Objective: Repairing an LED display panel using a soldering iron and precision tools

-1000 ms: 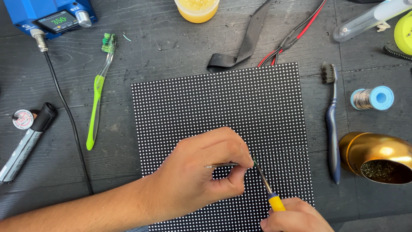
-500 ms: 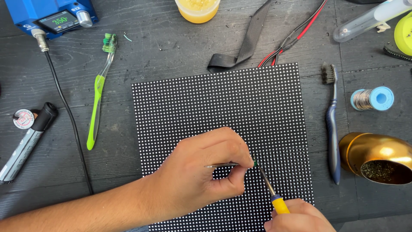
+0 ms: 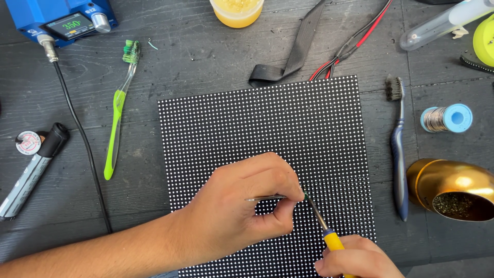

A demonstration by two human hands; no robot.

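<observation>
The left hand (image 3: 242, 213) is reaching in from the lower left and resting over the lower middle of the square black panel dotted with rows of tiny white points (image 3: 262, 128), which is lying flat on the dark wooden table (image 3: 195, 56); its fingers are curling inward, thumb and forefinger pressed together and pinching a pair of thin metal tweezers (image 3: 265, 197) whose tips are pointing right, down at the panel surface; the right hand (image 3: 357, 257) is coming in at the bottom edge, only partly in view, its fingers closing around the yellow grip of a slim soldering iron (image 3: 321, 221); the iron's metal shaft is slanting up and left, its tip meeting the tweezer tips just beside the left forefinger; whether tip and panel are touching I cannot tell; a flat black ribbon cable (image 3: 298, 49) and red and black wires (image 3: 355, 41) are running off the panel's top edge; a green toothbrush (image 3: 117, 118) is lying left of the panel, a dark blue one (image 3: 397, 149) right of it; a blue soldering station with a lit display (image 3: 62, 20) is sitting at the top left, its black cord (image 3: 82, 144) trailing down the table; a gold-coloured holder of brass wool (image 3: 453, 193) is standing at the right, a solder spool on a blue reel (image 3: 446, 118) above it; a jar of yellow paste (image 3: 236, 10) is standing at the top edge.
</observation>
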